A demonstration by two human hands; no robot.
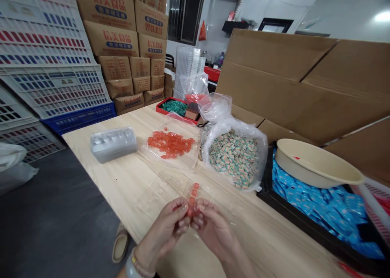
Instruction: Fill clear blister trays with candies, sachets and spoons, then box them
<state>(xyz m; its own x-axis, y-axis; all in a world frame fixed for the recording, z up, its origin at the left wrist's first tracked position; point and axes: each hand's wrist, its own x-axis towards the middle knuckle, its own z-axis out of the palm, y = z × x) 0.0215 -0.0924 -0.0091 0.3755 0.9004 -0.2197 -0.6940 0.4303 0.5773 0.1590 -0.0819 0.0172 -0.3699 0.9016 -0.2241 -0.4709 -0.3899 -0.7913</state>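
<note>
My left hand (170,223), with a bracelet at the wrist, and my right hand (213,225) meet over the near part of the table. Between their closed fingertips is a short row of small red-orange translucent pieces (194,192); its lower end is partly hidden by the fingers. Beyond the hands, a loose pile of similar red-orange pieces (170,144) lies on a clear plastic sheet (190,160). To the right of that pile, a clear plastic bag (262,148) gapes, full of small green-and-beige pieces (234,158).
A clear plastic tray stack (114,144) lies at the table's left. A red tray (160,108) holds green pieces at the back. On the right, a cream basin (319,160) rests over blue packets (317,213) in a black crate (292,211). Cartons (118,42) and crates (55,87) stand left.
</note>
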